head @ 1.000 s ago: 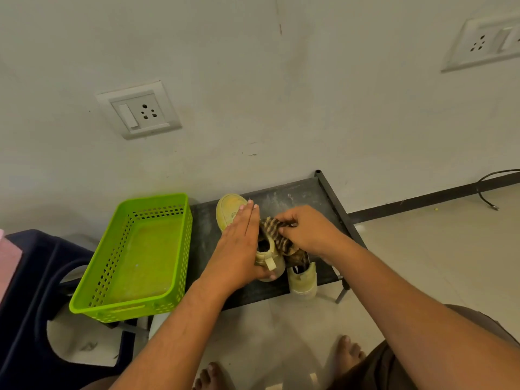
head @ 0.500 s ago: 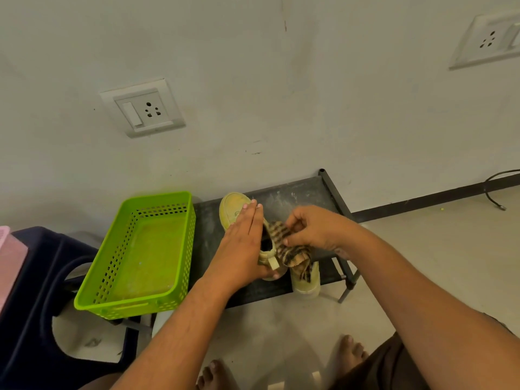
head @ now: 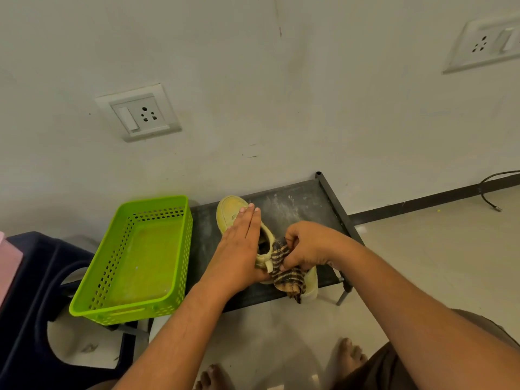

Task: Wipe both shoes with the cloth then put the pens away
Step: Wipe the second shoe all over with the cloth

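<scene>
One cloth (head: 287, 277) gripped by right hand (head: 309, 246); left hand (head: 239, 249) flat on first shoe (head: 229, 209), second shoe (head: 311, 280) beside.

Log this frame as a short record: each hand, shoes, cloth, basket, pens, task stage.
left hand: fingers straight, pressing flat on the pale yellow canvas shoe
right hand: grips the striped brown-and-black cloth against that shoe's heel end
second pale shoe: mostly hidden under the cloth, at the near edge
surface: low black metal rack by the wall
lime green perforated plastic basket: left of the rack
pens: none in view
stage: shoe wiping under way
</scene>
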